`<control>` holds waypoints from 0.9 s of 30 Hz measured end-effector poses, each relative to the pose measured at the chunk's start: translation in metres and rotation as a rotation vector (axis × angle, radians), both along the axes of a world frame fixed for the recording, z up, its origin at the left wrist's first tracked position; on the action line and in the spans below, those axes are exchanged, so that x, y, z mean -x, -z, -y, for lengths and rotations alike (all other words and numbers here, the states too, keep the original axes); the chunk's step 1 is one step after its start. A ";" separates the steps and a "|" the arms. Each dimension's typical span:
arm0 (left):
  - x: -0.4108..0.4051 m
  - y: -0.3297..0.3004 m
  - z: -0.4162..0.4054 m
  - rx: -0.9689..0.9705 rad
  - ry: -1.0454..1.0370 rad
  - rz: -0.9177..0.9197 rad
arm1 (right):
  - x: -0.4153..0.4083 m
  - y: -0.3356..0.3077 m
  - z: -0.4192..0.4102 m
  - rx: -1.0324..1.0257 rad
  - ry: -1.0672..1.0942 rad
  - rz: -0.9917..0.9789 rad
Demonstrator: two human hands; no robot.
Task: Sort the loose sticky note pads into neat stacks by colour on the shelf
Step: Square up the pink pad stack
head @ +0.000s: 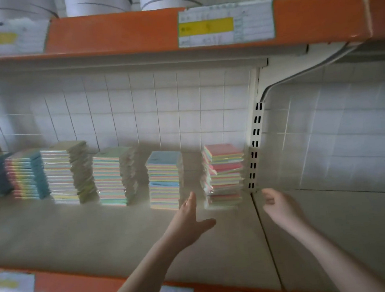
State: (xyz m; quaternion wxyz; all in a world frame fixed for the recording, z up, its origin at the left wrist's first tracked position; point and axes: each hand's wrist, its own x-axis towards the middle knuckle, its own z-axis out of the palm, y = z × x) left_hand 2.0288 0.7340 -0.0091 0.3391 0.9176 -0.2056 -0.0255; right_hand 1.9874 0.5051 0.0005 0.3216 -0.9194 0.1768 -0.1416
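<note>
Several stacks of sticky note pads stand in a row along the back of the beige shelf point(83, 234). The rightmost, pink-topped stack point(224, 173) is uneven and leans against the shelf upright. Left of it stand a blue-topped stack point(165, 178), a green-topped stack point(112, 176), a tall pale stack point(66, 173) and more at the far left point(26, 174). My left hand point(188, 220) reaches forward with straight fingers, its fingertips between the blue-topped and pink-topped stacks. My right hand point(278, 206) hovers right of the pink-topped stack, fingers loosely curled, holding nothing.
An orange-edged upper shelf point(116, 33) with price labels hangs overhead. A slotted white upright point(254, 145) stands at the shelf's right end, with a neighbouring shelf bay point(344, 214) beyond it. The orange front lip point(82, 286) runs along the shelf's near edge.
</note>
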 end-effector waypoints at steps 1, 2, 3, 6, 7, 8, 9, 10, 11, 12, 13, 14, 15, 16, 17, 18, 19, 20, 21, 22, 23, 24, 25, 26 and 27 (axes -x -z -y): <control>-0.002 -0.002 0.007 0.041 -0.011 -0.013 | -0.005 -0.001 0.003 -0.016 -0.028 0.007; -0.006 -0.003 0.012 0.082 -0.027 -0.026 | -0.010 -0.002 0.005 -0.034 -0.059 0.014; -0.011 -0.003 0.016 0.123 -0.042 -0.037 | -0.016 -0.003 0.005 -0.060 -0.089 0.017; -0.024 -0.004 0.026 0.245 -0.072 -0.099 | -0.033 -0.006 0.003 -0.174 -0.185 -0.001; -0.028 -0.005 0.029 0.280 -0.069 -0.119 | -0.039 -0.006 0.002 -0.214 -0.209 -0.021; -0.034 -0.003 0.031 0.306 -0.064 -0.139 | -0.046 -0.004 0.001 -0.248 -0.228 -0.040; -0.039 -0.001 0.033 0.324 -0.051 -0.148 | -0.051 0.000 0.000 -0.268 -0.237 -0.062; -0.045 0.003 0.035 0.350 -0.033 -0.145 | -0.056 0.003 -0.001 -0.287 -0.247 -0.076; -0.047 0.006 0.038 0.374 -0.013 -0.134 | -0.059 0.005 -0.004 -0.307 -0.256 -0.087; -0.050 0.009 0.040 0.416 0.010 -0.128 | -0.062 0.007 -0.006 -0.324 -0.269 -0.093; -0.051 0.011 0.043 0.454 0.027 -0.117 | -0.064 0.008 -0.008 -0.333 -0.276 -0.107; -0.052 0.014 0.045 0.493 0.050 -0.107 | -0.065 0.010 -0.009 -0.341 -0.285 -0.117; -0.052 0.016 0.047 0.522 0.081 -0.095 | -0.065 0.011 -0.011 -0.354 -0.291 -0.120; -0.052 0.018 0.047 0.545 0.110 -0.098 | -0.066 0.013 -0.012 -0.367 -0.303 -0.109; -0.052 0.018 0.047 0.570 0.139 -0.107 | -0.066 0.015 -0.013 -0.372 -0.311 -0.099; -0.053 0.020 0.047 0.585 0.157 -0.122 | -0.065 0.017 -0.014 -0.382 -0.321 -0.081; -0.053 0.020 0.046 0.585 0.169 -0.130 | -0.066 0.019 -0.015 -0.399 -0.314 -0.071; -0.055 0.023 0.046 0.586 0.180 -0.135 | -0.065 0.020 -0.016 -0.422 -0.309 -0.056; -0.054 0.024 0.045 0.573 0.186 -0.125 | -0.064 0.020 -0.016 -0.447 -0.301 -0.050; -0.055 0.026 0.046 0.575 0.193 -0.121 | -0.062 0.019 -0.017 -0.471 -0.294 -0.047; -0.055 0.028 0.047 0.571 0.198 -0.118 | -0.060 0.018 -0.017 -0.494 -0.290 -0.050; -0.056 0.028 0.047 0.581 0.209 -0.119 | -0.057 0.016 -0.017 -0.515 -0.293 -0.052; -0.055 0.027 0.048 0.588 0.227 -0.123 | -0.057 0.017 -0.016 -0.529 -0.306 -0.059; -0.054 0.025 0.048 0.611 0.249 -0.133 | -0.055 0.016 -0.016 -0.544 -0.327 -0.068; -0.051 0.021 0.047 0.635 0.272 -0.165 | -0.055 0.015 -0.013 -0.554 -0.332 -0.078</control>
